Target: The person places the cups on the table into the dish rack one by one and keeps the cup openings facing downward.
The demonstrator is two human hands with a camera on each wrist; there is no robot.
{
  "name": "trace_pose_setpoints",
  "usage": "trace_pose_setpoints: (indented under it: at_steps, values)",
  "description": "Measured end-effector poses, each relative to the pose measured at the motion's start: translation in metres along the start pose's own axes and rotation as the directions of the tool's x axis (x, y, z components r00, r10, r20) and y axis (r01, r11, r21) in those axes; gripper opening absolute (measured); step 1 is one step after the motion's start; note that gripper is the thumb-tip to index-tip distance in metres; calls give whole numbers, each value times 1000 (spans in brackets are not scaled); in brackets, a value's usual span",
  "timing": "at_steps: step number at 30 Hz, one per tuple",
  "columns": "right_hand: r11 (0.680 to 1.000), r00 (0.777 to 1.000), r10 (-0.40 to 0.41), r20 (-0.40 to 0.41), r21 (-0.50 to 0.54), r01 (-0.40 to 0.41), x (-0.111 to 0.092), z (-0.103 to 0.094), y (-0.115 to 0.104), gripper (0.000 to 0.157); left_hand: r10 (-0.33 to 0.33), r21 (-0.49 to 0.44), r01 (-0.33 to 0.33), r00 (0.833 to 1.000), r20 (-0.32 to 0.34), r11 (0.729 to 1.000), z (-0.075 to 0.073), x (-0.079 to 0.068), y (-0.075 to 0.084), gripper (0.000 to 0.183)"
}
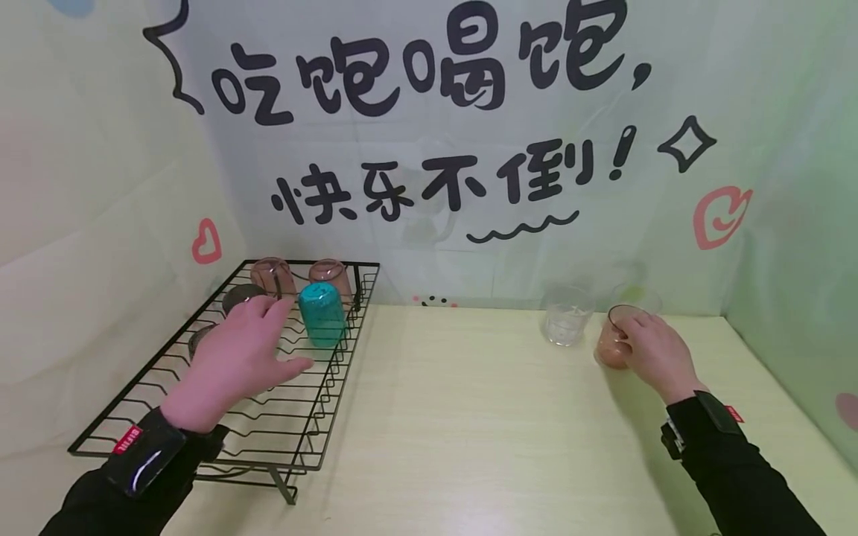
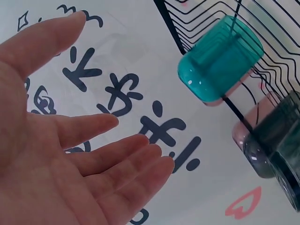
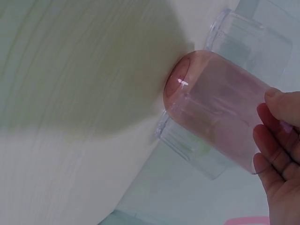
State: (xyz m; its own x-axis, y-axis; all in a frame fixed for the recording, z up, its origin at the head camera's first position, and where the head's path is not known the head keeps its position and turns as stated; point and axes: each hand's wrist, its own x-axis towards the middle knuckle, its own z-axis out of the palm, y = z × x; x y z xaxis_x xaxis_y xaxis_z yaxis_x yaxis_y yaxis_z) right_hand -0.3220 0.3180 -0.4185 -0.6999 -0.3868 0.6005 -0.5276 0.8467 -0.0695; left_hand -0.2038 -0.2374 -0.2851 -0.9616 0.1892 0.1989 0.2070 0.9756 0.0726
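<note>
My right hand [image 1: 657,356] holds a pinkish see-through drinking glass [image 3: 215,103] near its rim, thumb on one side and fingers on the other. The glass stands upright at the right of the table; whether its base touches the top I cannot tell. My left hand [image 1: 231,361] hovers over the black wire rack [image 1: 275,452], fingers spread and palm bare in the left wrist view. Just beyond it a teal glass [image 1: 322,316] sits upside down on the rack. Two pinkish glasses, one at the back left [image 1: 268,272], and dark glasses [image 1: 237,295] are there too, partly behind the hand.
A clear glass [image 1: 566,324] stands left of the held one, and another clear glass [image 3: 192,147] is behind it. A printed cloth [image 1: 429,275] rises at the table's back edge, with a cloth side wall [image 1: 791,313] at right.
</note>
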Motion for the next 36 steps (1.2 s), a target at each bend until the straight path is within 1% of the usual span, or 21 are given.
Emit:
trace_pose_setpoints:
  at_steps: [3,7,15,21,27,36]
  values:
    - [1000,1000,-7,-18,-3,7,-2,0,0,30,6,1,-6,1000,6,1000,2,1,7,83]
    - [1000,999,-11,-37,-4,11,-7,-1,1,27,13,7,-13,1000,10,1000,4,3,15,84]
    - [1000,998,-30,-58,0,30,-12,-3,-3,30,48,43,-48,999,12,998,10,7,26,84]
    - [999,998,-16,-66,34,18,-11,-7,-14,28,77,69,-76,997,-7,995,12,9,30,84]
    - [998,999,-14,-52,68,17,-8,-13,-27,30,97,81,-96,995,-2,992,13,11,35,85]
    - [994,995,-62,-80,88,69,-3,-21,-49,32,130,91,-128,991,-10,987,11,17,44,86]
